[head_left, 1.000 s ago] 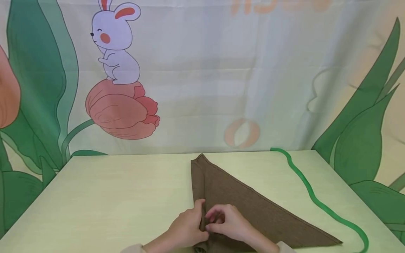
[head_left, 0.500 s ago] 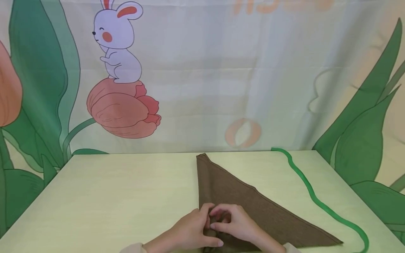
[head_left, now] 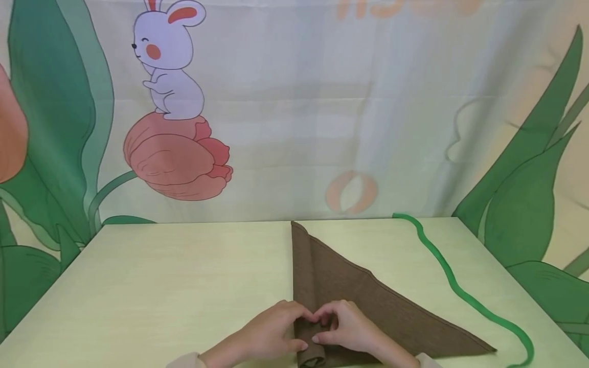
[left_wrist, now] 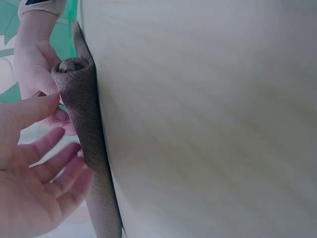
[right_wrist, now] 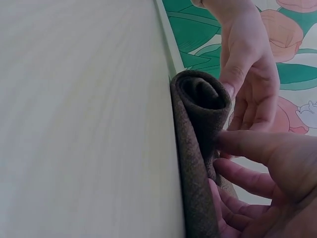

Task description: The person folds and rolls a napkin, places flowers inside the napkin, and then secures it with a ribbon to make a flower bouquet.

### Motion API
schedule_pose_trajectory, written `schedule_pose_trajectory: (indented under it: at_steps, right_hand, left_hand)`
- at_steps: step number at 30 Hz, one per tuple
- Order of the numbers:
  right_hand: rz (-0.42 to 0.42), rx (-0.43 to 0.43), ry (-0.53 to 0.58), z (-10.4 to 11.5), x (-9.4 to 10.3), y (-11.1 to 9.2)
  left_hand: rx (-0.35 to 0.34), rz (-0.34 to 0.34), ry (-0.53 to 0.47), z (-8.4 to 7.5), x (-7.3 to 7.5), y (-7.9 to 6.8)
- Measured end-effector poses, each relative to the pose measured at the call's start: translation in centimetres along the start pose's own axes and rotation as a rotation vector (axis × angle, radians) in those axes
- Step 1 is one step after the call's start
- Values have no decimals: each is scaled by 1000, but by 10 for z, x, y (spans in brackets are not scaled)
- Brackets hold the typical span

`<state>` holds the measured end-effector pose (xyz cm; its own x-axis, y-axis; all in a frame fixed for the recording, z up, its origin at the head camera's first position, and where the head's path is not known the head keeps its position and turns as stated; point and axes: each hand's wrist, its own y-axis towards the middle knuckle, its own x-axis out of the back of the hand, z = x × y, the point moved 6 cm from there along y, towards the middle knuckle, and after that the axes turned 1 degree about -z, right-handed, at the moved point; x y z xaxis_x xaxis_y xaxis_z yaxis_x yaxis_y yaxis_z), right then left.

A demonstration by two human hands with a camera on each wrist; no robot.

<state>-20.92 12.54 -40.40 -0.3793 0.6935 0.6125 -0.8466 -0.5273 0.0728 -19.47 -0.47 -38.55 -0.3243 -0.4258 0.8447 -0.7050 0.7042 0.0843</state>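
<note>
Left grip (head_left: 273, 329) and right grip (head_left: 345, 327), half-spread, touch rolled brown cloth (head_left: 359, 289).

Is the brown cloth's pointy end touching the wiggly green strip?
Apart. The head view shows it: a bit of pale tabletop lies between the brown cloth's pointy end and the green strip.

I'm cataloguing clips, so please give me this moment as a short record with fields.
surface: pale table
brown cloth: left side rolled, the rest flat, triangular
left hand: at the roll's left side, thumb touching it
right hand: at the roll's right side, touching it
green strip: wavy, right of the cloth, apart from it
backdrop: printed rabbit on a tulip
</note>
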Motion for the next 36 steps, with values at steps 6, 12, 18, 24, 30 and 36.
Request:
schedule_pose_trajectory:
  at_steps: [6,12,18,24,30,36]
  right_hand:
    - [9,-4,-25,-1,-1,0]
    - [-3,12,-55,-1,-1,1]
    - [-14,17,-67,-2,-1,2]
    - [-11,20,-48,-3,-1,1]
    - [-2,13,-35,-3,-3,1]
    - [-1,11,-38,-2,-3,2]
  left_hand:
    - [67,23,125,3,-1,2]
    - [87,74,197,4,-6,5]
    - [99,94,248,3,-7,7]
    - [100,87,245,3,-7,7]
    - [97,107,234,7,-5,5]
    - [29,221,211,21,0,12]
